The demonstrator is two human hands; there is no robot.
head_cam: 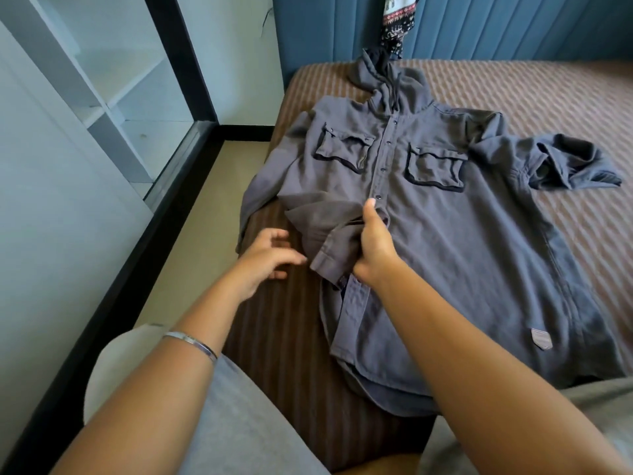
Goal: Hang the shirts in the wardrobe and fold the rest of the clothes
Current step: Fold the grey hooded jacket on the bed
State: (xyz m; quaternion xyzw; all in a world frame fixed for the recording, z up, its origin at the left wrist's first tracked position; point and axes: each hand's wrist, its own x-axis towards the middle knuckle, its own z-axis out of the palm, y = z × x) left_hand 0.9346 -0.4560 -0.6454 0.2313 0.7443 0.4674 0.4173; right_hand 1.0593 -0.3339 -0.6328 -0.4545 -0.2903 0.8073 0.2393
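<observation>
Striped brown bedspread (513,108) under me, grey button-front hooded shirt (462,241) laid flat.
My right hand (373,245) clamps its folded sleeve cuff (334,250); left hand (267,258), fingers loosely apart, should smooth beside it.

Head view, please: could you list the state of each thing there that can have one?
grey hooded shirt: spread front-up on the bed, upper buttons fastened, lower front open
left sleeve cuff: folded over the shirt front, gripped
right hand: grips the cuff
left hand: open, holds nothing
patterned cloth: hanging against the headboard
bed: covered by a striped sheet
</observation>
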